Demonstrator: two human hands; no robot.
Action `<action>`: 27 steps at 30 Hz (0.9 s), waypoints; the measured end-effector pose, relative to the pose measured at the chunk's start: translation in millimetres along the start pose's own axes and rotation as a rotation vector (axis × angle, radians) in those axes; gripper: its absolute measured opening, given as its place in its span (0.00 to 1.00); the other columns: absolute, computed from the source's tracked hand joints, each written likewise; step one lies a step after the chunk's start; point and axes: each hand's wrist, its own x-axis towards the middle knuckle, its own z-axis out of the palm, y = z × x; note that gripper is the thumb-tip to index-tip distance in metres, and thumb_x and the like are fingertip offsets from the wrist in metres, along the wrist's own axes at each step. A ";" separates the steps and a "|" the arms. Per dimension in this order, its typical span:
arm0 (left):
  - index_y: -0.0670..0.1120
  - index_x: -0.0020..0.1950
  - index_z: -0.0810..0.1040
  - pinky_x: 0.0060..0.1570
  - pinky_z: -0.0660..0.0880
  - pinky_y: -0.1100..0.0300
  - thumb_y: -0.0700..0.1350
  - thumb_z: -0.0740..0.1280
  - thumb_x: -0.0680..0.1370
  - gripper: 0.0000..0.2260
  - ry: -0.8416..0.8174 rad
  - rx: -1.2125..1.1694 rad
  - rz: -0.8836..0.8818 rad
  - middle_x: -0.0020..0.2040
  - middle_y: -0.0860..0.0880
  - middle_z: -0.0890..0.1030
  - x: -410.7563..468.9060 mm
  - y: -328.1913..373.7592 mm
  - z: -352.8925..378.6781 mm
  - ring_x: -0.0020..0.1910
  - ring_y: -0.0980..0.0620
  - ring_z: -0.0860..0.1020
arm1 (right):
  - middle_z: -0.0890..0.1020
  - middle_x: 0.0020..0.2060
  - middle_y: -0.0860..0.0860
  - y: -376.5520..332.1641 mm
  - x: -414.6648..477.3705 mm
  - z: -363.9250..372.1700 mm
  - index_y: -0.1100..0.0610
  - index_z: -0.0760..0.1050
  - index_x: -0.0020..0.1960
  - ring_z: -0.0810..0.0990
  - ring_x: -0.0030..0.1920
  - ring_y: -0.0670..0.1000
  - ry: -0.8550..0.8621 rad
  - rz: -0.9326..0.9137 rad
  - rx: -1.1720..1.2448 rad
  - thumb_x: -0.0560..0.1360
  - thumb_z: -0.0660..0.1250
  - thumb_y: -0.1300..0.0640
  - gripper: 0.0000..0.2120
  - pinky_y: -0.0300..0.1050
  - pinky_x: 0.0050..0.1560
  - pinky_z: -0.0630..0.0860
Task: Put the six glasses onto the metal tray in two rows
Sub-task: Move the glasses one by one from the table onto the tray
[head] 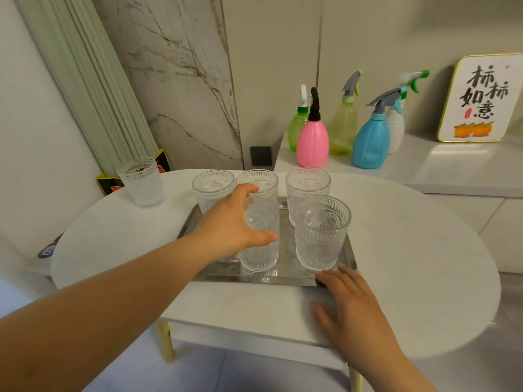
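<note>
One glass [261,222] is in the left hand [229,224]: thumb on the near side, fingers curled round the far side, so the grip is clamped on it. It stands upright in the front row of the tray [254,274], middle place, and its base looks down on the metal or just above it; I cannot tell which. The right hand [349,301] lies flat and spread on the counter [410,236], fingertips touching the tray's near right corner, holding nothing, seemingly steadying the tray.

Around the held glass, the front-right glass [322,233] stands just beside it. Behind are three in the back row: back-left glass [212,188], partly hidden by the hand, back-middle glass [257,179] and back-right glass [307,190]. That makes five on or at the tray.

The sixth glass [141,181] stands well apart on the counter's far left edge.

By my reading the fifth placement is finishing. Next the left hand should let go without nudging its neighbours, reach far left for the sixth glass, and set it in the open front-left place.
</note>
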 end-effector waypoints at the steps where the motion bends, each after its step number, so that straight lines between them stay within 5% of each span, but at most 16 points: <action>1: 0.57 0.64 0.58 0.51 0.65 0.60 0.60 0.73 0.58 0.39 -0.008 0.011 -0.001 0.65 0.50 0.71 1.2 1.0 0.4 0.56 0.57 0.68 | 0.84 0.43 0.56 -0.4 0.2 -0.4 0.61 0.78 0.47 0.80 0.50 0.62 -0.001 -0.001 0.004 0.55 0.78 0.65 0.21 0.68 0.49 0.73; 6: 0.57 0.67 0.55 0.53 0.64 0.60 0.60 0.73 0.58 0.42 -0.058 0.012 -0.024 0.68 0.51 0.68 2.5 3.8 0.4 0.62 0.54 0.67 | 0.84 0.43 0.58 -4.0 0.5 -2.0 0.63 0.78 0.50 0.79 0.52 0.63 0.031 0.052 0.066 0.58 0.76 0.68 0.21 0.62 0.53 0.73; 10: 0.57 0.68 0.53 0.57 0.62 0.59 0.62 0.72 0.58 0.45 -0.072 -0.054 -0.024 0.69 0.50 0.65 -3.9 0.7 -3.8 0.65 0.53 0.65 | 0.84 0.41 0.57 -19.7 7.2 -5.4 0.63 0.78 0.49 0.81 0.46 0.59 0.156 0.036 0.147 0.63 0.71 0.63 0.15 0.44 0.49 0.74; 15: 0.53 0.67 0.60 0.53 0.65 0.61 0.56 0.70 0.64 0.35 0.091 -0.163 -0.078 0.58 0.55 0.68 -15.9 -23.0 -28.0 0.58 0.56 0.67 | 0.84 0.38 0.53 -53.0 20.0 3.5 0.60 0.78 0.47 0.78 0.44 0.53 0.207 -0.089 0.191 0.67 0.62 0.56 0.12 0.42 0.46 0.70; 20: 0.48 0.64 0.66 0.52 0.63 0.60 0.51 0.63 0.73 0.20 0.284 -0.277 -0.281 0.59 0.49 0.73 -22.9 -76.5 -63.5 0.53 0.54 0.70 | 0.85 0.39 0.52 -91.2 30.8 29.8 0.59 0.78 0.48 0.82 0.43 0.53 0.126 -0.263 0.183 0.64 0.65 0.58 0.13 0.43 0.45 0.75; 23: 0.46 0.63 0.68 0.51 0.63 0.60 0.51 0.62 0.74 0.19 0.430 -0.296 -0.448 0.63 0.44 0.73 -24.4 -111.4 -80.4 0.52 0.52 0.69 | 0.84 0.49 0.49 -112.5 30.3 50.2 0.55 0.77 0.54 0.81 0.51 0.50 -0.053 -0.351 0.064 0.64 0.67 0.47 0.21 0.44 0.48 0.79; 27: 0.46 0.64 0.67 0.54 0.63 0.59 0.50 0.65 0.72 0.22 0.535 -0.298 -0.535 0.66 0.44 0.71 -16.8 -151.3 -93.4 0.60 0.48 0.70 | 0.83 0.52 0.46 -129.0 33.9 70.8 0.50 0.78 0.52 0.80 0.54 0.47 -0.191 -0.305 -0.153 0.61 0.66 0.35 0.26 0.44 0.60 0.64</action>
